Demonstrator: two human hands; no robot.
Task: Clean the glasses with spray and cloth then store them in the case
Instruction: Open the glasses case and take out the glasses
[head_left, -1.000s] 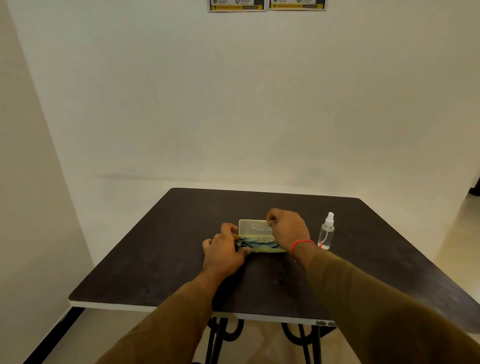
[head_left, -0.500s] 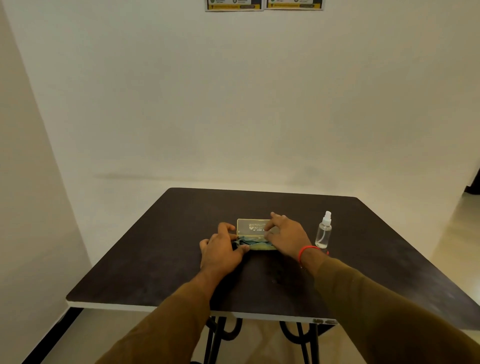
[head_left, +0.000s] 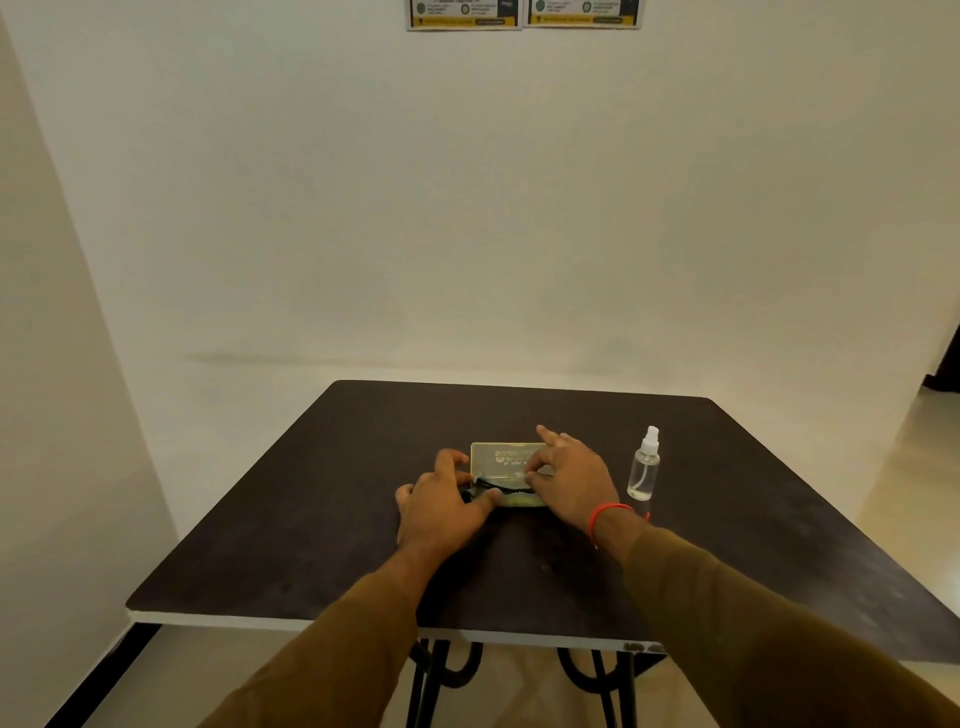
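Observation:
A pale yellow-green glasses case (head_left: 500, 457) lies open in the middle of the dark table (head_left: 311, 545), its lid standing up at the back. Dark-framed glasses (head_left: 503, 486) lie in its lower half. My left hand (head_left: 441, 512) grips the left end of the case between thumb and fingers. My right hand (head_left: 571, 483) covers the right end, thumb and a fingertip pinched at the glasses' right side, index finger raised. A clear spray bottle (head_left: 644, 467) with a white nozzle stands upright to the right of that hand. I see no cloth apart from the case.
The table's white front edge (head_left: 291, 621) runs near me, with black curved legs (head_left: 441, 670) below. A white wall rises behind the table, with two posters (head_left: 522, 13) at the top. Bare tabletop surrounds the case on all sides.
My right hand has come down from the top of the lid to the glasses inside the case. My left hand has stayed at the case's left end.

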